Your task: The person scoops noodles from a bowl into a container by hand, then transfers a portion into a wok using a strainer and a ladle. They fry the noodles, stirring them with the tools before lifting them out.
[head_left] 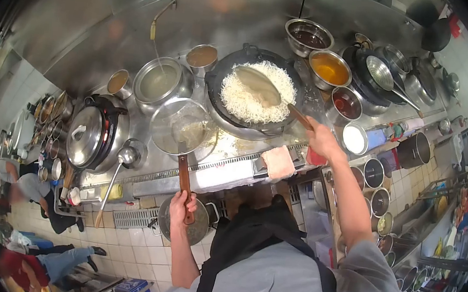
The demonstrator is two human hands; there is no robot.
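Note:
My left hand (182, 207) is closed round the wooden handle of a round mesh strainer (182, 123), whose bowl is over the steel counter with a few pale scraps in it. On the right, my right hand (323, 139) grips the wooden handle of a wok spatula (257, 86). Its broad metal blade lies over a heap of thin white noodles (244, 109), hiding part of them. The noodles fill the middle of a black wok (215, 89) on the stove.
Behind the strainer stands a pot (172, 101) under a running tap (154, 28). Bowls of orange liquid (330, 70) and dark liquid (308, 39) flank the wok. A ladle (128, 156) rests at left, beside a lidded wok (86, 135). Other people (38, 193) are at far left.

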